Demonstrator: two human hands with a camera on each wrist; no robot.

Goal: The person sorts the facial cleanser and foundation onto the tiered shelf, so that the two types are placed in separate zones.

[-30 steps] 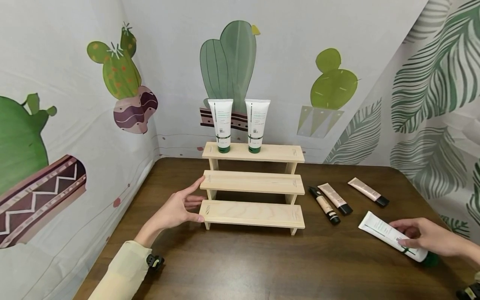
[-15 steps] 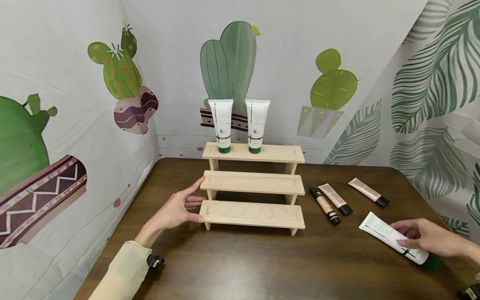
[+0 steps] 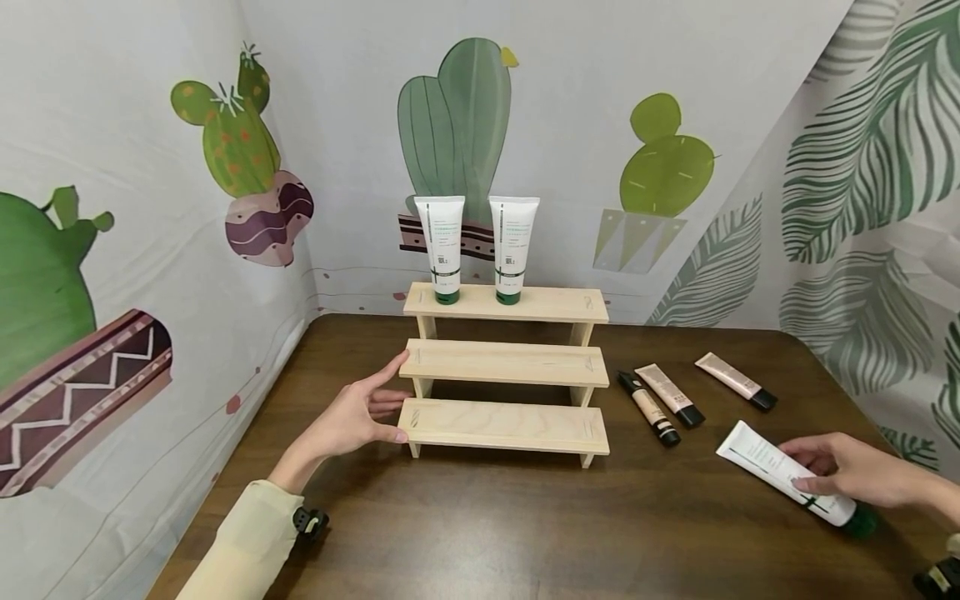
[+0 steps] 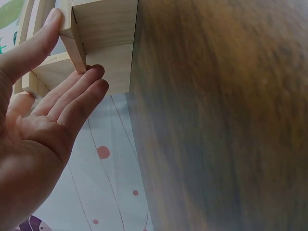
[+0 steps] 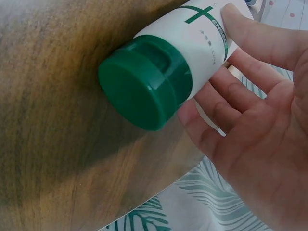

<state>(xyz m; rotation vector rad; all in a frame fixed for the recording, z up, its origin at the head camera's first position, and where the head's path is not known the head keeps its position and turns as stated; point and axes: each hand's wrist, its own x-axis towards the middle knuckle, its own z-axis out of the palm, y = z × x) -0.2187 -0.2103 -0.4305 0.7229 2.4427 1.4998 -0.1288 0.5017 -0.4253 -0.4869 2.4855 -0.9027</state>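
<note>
A three-tier wooden stand (image 3: 506,425) stands on the brown table. My left hand (image 3: 352,421) is at its left end, fingers mostly straight. The thumb touches the lowest tier and the index fingertip reaches the middle tier's edge; in the left wrist view the other fingers (image 4: 77,98) lie by the side boards. My right hand (image 3: 862,475) holds a white squeeze tube (image 3: 780,471) between thumb and fingers, low over the table at the right. Its green cap (image 5: 139,86) faces the right wrist camera. Two similar upright white tubes, one left (image 3: 444,250) and one right (image 3: 512,250), stand caps down on the top tier.
Between the stand and my right hand lie a dark-ended beige tube (image 3: 648,408) and a pink tube (image 3: 670,394) side by side. Another pink tube (image 3: 735,381) lies farther right. A cactus-printed cloth (image 3: 562,125) hangs behind the table.
</note>
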